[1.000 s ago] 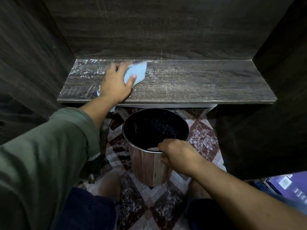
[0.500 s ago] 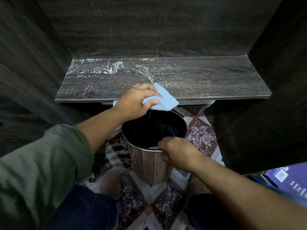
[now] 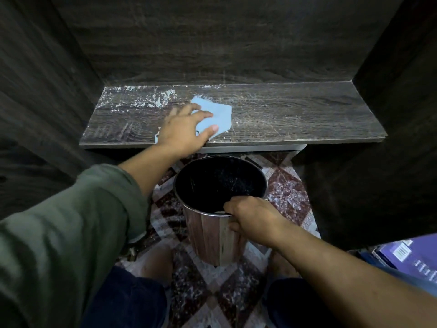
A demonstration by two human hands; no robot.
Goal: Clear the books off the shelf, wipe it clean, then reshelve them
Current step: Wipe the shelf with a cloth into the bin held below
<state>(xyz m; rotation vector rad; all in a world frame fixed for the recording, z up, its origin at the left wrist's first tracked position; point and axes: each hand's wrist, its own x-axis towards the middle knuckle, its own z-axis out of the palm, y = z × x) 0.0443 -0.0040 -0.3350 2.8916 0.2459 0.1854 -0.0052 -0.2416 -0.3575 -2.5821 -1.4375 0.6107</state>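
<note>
One dark wood-grain shelf (image 3: 295,114) is seen spanning the recess, with patterned floor tiles (image 3: 286,192) showing below its front edge. A round bin (image 3: 210,235) with a wood-look wall and a black inside is seen upright just in front of the shelf's front edge, near its middle. Its near rim is gripped by the right hand (image 3: 250,218), with the fingers curled over the rim. Purple books (image 3: 406,254) are seen low down beyond the shelf's right end, well apart from both hands. A light blue cloth (image 3: 221,114) is spread on the shelf left of centre, between the front and back edges. It is pressed down under the left hand (image 3: 184,131), whose fingers and thumb are laid fairly straight on top of it. White dust (image 3: 142,98) is seen toward the back left corner, just beyond the cloth.
</note>
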